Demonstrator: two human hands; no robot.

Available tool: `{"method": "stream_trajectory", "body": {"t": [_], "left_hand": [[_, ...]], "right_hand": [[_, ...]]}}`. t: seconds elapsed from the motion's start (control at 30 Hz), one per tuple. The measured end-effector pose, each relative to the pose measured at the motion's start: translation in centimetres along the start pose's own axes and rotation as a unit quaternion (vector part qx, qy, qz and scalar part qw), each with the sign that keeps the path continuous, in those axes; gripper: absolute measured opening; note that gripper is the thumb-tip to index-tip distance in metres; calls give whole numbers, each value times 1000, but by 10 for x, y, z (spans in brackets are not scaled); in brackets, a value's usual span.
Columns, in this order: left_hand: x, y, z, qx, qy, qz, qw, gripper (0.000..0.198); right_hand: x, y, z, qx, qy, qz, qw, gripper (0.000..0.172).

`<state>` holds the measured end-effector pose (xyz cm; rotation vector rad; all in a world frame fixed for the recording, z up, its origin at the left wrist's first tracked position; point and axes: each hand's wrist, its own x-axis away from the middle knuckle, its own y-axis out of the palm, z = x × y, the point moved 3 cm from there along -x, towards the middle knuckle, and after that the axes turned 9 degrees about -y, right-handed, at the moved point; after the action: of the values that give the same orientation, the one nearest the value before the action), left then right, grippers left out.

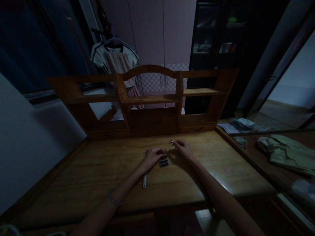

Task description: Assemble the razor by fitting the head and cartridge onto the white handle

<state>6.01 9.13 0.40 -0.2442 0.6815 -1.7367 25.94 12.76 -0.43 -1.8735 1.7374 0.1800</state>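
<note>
Both my hands rest on a wooden desk (98, 170) in a dim room. My left hand (153, 156) lies curled over the left end of a small row of dark blocks (163, 161). A white pen-like stick (144, 180) lies under my left wrist. My right hand (182, 148) is just right of the blocks, its fingers pinched on a small shiny metal piece (171, 141) that I cannot make out.
A wooden hutch with shelves (150, 98) stands at the desk's back edge. To the right, a second surface holds papers (236, 126) and a green cloth (286, 152). A garment on a hanger (115, 57) hangs behind the hutch. A pale wall (29, 144) borders the left.
</note>
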Motion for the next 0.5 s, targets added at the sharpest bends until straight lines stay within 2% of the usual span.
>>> {"method": "stream_trajectory", "body": {"t": [0.17,0.3,0.4,0.5], "left_hand": [[-3,-2,-1,-59,21,-28,998,12],[-3,2,-4,-62,30,-47,996,14],[-6,2,-13,-55,29,-44,997,13],[-15,4,-29,-42,-2,-41,998,15]], "right_hand": [[0,1,2,-8,8,-8,1000,44],[1,2,2,-10,5,-10,1000,42],[1,2,1,-8,3,-8,1000,41],[1,2,0,0,4,-12,1000,42]]}}
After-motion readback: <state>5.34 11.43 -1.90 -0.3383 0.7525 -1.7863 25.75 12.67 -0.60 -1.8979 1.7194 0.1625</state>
